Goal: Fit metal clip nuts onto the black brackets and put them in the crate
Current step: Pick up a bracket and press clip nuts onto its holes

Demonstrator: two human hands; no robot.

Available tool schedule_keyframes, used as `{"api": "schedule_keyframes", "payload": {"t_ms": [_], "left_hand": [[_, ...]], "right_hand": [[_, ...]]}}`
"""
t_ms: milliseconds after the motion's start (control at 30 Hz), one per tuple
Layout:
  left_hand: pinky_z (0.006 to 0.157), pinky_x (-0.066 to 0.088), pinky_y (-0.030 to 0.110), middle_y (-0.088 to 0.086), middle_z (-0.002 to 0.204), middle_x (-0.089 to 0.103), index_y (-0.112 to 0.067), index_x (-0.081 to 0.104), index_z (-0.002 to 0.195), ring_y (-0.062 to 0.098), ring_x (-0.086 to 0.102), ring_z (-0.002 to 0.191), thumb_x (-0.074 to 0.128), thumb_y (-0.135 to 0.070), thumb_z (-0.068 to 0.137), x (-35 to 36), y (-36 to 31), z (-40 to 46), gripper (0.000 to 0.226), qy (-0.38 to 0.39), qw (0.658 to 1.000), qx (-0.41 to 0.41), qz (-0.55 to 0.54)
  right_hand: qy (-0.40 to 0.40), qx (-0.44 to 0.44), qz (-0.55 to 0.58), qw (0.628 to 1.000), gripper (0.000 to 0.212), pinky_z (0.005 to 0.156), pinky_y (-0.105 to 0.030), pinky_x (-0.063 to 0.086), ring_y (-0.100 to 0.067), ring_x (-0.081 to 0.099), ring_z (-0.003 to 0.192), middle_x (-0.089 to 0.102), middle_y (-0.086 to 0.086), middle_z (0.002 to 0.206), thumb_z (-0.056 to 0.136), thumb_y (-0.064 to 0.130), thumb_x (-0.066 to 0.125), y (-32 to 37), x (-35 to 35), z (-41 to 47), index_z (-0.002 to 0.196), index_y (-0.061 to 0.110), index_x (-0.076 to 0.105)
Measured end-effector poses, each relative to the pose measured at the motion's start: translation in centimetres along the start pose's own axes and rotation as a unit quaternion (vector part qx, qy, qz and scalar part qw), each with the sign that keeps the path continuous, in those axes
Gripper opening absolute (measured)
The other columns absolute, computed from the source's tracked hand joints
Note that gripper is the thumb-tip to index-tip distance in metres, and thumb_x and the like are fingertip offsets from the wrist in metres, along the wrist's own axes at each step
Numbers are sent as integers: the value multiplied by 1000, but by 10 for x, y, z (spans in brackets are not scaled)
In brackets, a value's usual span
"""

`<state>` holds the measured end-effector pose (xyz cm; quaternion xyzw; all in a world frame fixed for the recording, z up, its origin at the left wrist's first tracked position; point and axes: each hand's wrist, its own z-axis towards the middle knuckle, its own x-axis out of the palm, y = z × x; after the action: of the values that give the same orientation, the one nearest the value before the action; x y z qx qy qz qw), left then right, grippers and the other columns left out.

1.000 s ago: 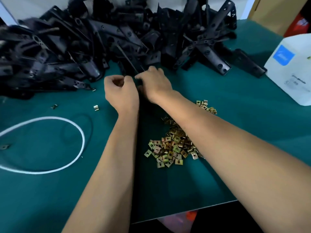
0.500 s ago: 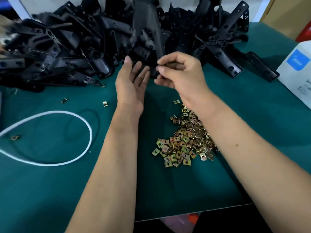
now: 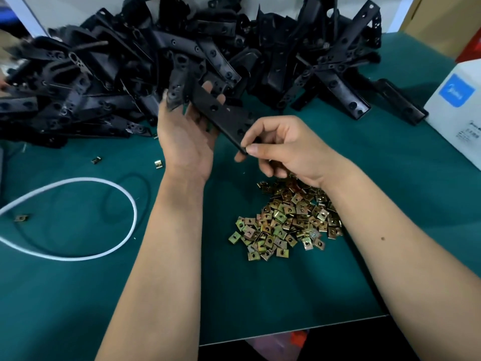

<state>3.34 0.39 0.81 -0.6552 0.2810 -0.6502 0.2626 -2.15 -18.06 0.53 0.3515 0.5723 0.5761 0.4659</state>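
Hands, head view: left hand (image 3: pixel 186 138) palm-up, fingers cradling one black bracket (image 3: pixel 223 115); right hand (image 3: pixel 283 149) pinching its near end. Bracket: stiff, likely light, best held by its edges clear of the holes. Clip nuts (image 3: pixel 286 220): small, loose pile on the green tabletop (image 3: pixel 260 295). Bracket heap (image 3: pixel 156 61) behind; white cord loop (image 3: pixel 104 217) left; white box (image 3: pixel 458 110) right. Crate: not seen.
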Motion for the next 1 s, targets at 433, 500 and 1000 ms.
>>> {"api": "schedule_keyframes", "payload": {"t_ms": [433, 500, 1000], "left_hand": [[106, 51, 43, 1, 136, 65, -16, 54, 144, 24, 61, 126, 48, -50, 105, -4, 5, -1, 52, -50, 999, -11, -1], [108, 50, 42, 0, 141, 60, -19, 49, 149, 23, 58, 130, 47, -52, 105, -8, 1, 3, 55, -57, 998, -11, -15], [84, 42, 13, -13, 100, 54, -16, 52, 116, -7, 52, 88, 60, -29, 100, 0, -6, 3, 22, 42, 845, 245, 474]], "right_hand": [[-48, -39, -160, 985, 50, 53, -20, 44, -14, 55, 49, 72, -5, 72, 94, 23, 75, -2, 6, -5, 135, 26, 46], [-89, -40, -239, 966, 44, 58, -19, 43, -4, 53, 52, 69, 0, 70, 91, 35, 78, -4, -3, -6, 126, 27, 54], [-179, 23, -287, 941, 16, 55, -13, 43, -4, 61, 59, 70, 9, 71, 102, 23, 63, -16, -16, 0, 92, 13, 69]]}}
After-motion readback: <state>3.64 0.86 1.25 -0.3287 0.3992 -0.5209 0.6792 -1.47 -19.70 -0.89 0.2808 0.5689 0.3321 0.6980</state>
